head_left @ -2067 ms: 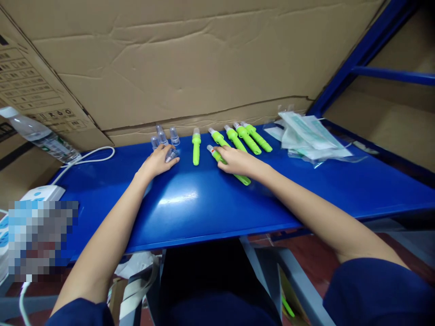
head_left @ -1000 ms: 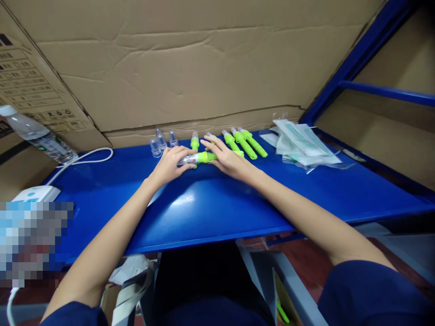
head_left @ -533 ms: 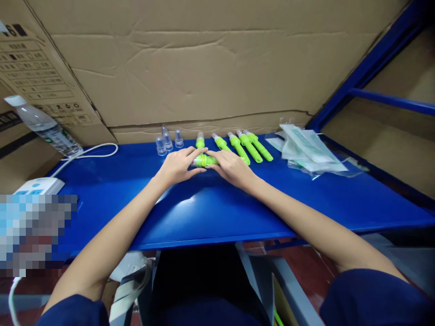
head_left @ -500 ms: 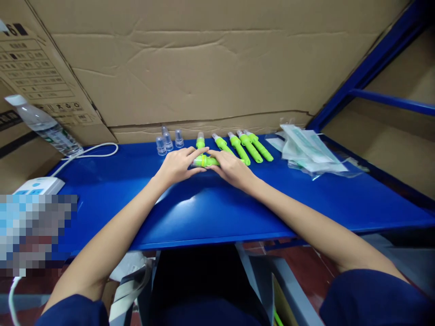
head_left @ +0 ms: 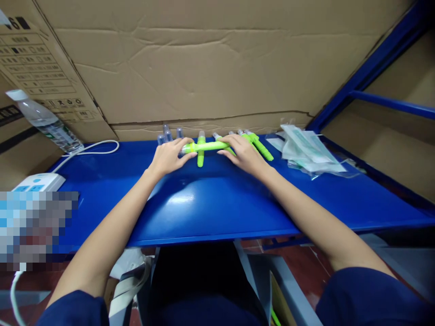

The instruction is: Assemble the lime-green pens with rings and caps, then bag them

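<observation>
Both my hands hold one lime-green pen-shaped device sideways above the blue shelf. My left hand pinches its clear-capped left end. My right hand grips its right end. Under it another green device lies pointing toward me. More green devices lie in a row behind my right hand, partly hidden by it. A few clear plastic caps stand behind my left hand.
A stack of sealed clear pouches lies at the right. Cardboard boxes wall off the back. A water bottle, a white cable and a white power strip sit at the left. Blue rack posts rise at the right.
My hands brought a clear cap and a green device together, then lifted the joined device off the shelf and carried it farther back, over the row.
</observation>
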Motion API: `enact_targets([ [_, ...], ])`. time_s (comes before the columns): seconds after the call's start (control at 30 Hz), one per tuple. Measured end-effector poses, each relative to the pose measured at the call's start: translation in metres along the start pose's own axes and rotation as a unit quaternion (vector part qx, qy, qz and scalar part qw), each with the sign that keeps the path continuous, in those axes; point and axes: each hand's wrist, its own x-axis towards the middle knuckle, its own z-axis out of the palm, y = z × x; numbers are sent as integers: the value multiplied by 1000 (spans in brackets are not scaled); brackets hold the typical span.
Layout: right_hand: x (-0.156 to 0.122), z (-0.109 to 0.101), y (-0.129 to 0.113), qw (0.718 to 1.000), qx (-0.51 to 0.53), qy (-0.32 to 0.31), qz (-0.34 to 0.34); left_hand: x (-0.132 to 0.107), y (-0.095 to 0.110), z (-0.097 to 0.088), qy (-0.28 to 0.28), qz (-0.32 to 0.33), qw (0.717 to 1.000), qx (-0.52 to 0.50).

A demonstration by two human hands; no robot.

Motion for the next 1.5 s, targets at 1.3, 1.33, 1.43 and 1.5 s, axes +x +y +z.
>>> enact_targets([
  [1.3,-2,6,-2,990,74,64,99,4,-10,6,-24,-106,976,-189],
  [1.33,-2,6,-5,991,65,64,93,4,-11,6,-35,-98,969,-223],
  [1.43,-1,5,-9,993,54,62,86,5,-9,3,-64,-81,946,-307],
  [1.5,-2,4,-10,993,51,63,88,5,-7,1,-92,-86,925,-358],
])
